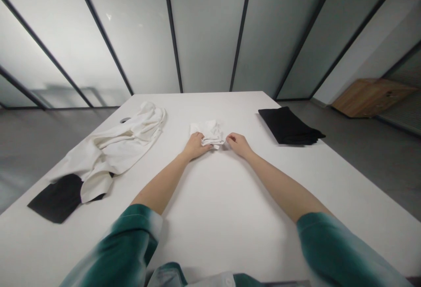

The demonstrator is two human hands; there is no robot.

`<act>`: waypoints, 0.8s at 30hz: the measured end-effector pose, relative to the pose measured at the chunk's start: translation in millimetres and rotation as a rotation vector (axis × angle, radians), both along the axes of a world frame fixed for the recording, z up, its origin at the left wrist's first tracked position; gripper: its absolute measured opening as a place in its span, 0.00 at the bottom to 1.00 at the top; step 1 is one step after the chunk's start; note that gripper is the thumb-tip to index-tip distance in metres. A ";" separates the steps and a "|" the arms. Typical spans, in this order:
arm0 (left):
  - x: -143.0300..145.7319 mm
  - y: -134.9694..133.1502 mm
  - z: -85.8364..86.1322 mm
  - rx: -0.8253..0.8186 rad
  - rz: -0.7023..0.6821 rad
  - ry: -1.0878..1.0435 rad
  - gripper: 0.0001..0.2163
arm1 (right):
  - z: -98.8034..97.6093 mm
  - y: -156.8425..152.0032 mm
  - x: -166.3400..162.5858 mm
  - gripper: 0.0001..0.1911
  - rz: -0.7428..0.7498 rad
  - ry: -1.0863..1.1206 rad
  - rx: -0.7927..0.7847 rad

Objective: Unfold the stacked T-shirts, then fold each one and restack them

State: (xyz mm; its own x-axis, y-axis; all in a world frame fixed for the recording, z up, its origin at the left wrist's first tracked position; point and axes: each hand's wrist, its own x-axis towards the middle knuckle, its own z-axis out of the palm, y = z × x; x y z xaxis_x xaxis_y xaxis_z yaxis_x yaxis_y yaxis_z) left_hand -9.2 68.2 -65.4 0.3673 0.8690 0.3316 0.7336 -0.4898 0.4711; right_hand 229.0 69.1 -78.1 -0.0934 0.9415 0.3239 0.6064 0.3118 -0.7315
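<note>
6 o'clock: table (pixel 210 217), smooth, white, matte. 9 o'clock: flat black fabric (pixel 59 197), rumpled white garment (pixel 121 146) draped over its far edge. 12 o'clock: my left hand (pixel 195 145), fingers together, flat on small white cloth (pixel 210 130), probably pinning soft folds. My right hand (pixel 238 144) touches cloth's right edge, fingers curled; pinching or not, cannot tell. 2 o'clock: black stack (pixel 289 125), folded square.

folded black stack (pixel 289 126), crumpled white garment (pixel 121 146)

Looks like an office or meeting room: frosted glass partition walls (pixel 204 32) with dark frames, grey floor (pixel 368 146), plain white bench (pixel 230 199), 1 low wooden cabinet (pixel 371 96).
</note>
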 end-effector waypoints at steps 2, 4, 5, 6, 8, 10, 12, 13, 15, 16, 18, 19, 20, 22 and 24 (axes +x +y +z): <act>2.2 -4.0 0.1 -0.023 -0.002 -0.077 0.26 | 1.8 -4.4 0.5 0.10 0.077 -0.068 0.053; 5.6 -7.8 -0.4 -0.064 -0.003 -0.182 0.30 | 6.6 -9.6 0.1 0.13 0.164 -0.140 0.136; 7.4 -9.1 -0.8 -0.087 -0.004 -0.252 0.30 | 9.5 -12.4 -0.7 0.14 0.199 -0.177 0.186; 9.2 -9.7 -1.5 -0.109 -0.005 -0.331 0.27 | 12.3 -15.1 -1.9 0.14 0.223 -0.212 0.240; 12.1 -8.8 -3.0 -0.148 -0.003 -0.484 0.18 | 16.4 -20.2 -5.9 0.16 0.249 -0.282 0.336; 14.0 -5.1 -4.9 -0.174 0.028 -0.599 0.11 | 17.2 -23.8 -11.4 0.19 0.288 -0.369 0.374; 14.8 0.8 -7.0 -0.192 0.099 -0.675 0.07 | 14.8 -24.9 -16.3 0.15 0.351 -0.448 0.345; 14.6 4.3 -8.1 -0.195 0.149 -0.717 0.06 | 12.8 -24.2 -17.8 0.13 0.374 -0.463 0.320; 12.6 11.8 -9.9 -0.175 0.255 -0.819 0.05 | 9.0 -20.9 -17.7 0.12 0.370 -0.409 0.255; 10.5 15.6 -10.5 -0.153 0.303 -0.875 0.06 | 7.5 -18.4 -15.8 0.12 0.334 -0.339 0.216; 3.4 22.8 -10.5 -0.094 0.377 -0.972 0.07 | 5.8 -12.1 -8.6 0.14 0.204 -0.136 0.128; -1.7 26.1 -10.0 -0.062 0.407 -1.007 0.08 | 5.7 -8.5 -3.5 0.15 0.119 -0.017 0.090; -7.7 29.3 -9.2 -0.032 0.437 -1.032 0.08 | 5.9 -4.6 2.3 0.15 0.016 0.115 0.065; -21.9 35.0 -7.1 0.013 0.517 -1.058 0.09 | 7.0 3.7 15.3 0.16 -0.188 0.350 0.056; -37.3 39.6 -5.1 0.019 0.638 -1.060 0.08 | 8.3 12.0 28.6 0.15 -0.329 0.535 0.066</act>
State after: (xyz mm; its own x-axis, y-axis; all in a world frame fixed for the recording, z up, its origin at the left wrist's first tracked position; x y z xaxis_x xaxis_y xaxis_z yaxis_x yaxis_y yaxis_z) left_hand -46.5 107.7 -70.5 -0.5771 0.7861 0.2216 0.1047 -0.1979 0.9746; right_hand 257.7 81.2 -69.9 0.3889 0.8696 0.3043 0.2344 0.2260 -0.9455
